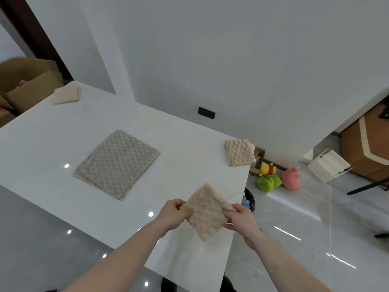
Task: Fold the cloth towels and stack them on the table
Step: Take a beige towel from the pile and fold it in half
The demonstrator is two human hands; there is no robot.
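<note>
Four textile items are lying or being held over the white counter (63, 140), ordered here from largest to smallest. Near its middle, the grey towel (117, 163) is resting flat and unfolded on top of a beige layer whose edge is peeking out along the near side; being the broadest and limpest piece, it is likely to sag and drape when lifted, so taking it at two corners of one edge appears the sensible hold. Nearer the viewer, the beige towel (207, 211) is being held just above the counter's near right edge, already reduced to a small folded square turned diamond-wise. The left hand (172, 216) is pinching its left corner, and the right hand (242, 218) is pinching its right corner, thumb on top and fingers curled beneath. Its bubbled plush pile is suggesting a light, soft, non-slippery cloth that is bending freely and needing support on both sides to keep the layers aligned. At the far right corner, a folded beige square (240, 151) is sitting as the apparent start of a stack. At the far left end, a small folded cream cloth (67, 95) is lying loosely doubled, well apart from the rest.
</note>
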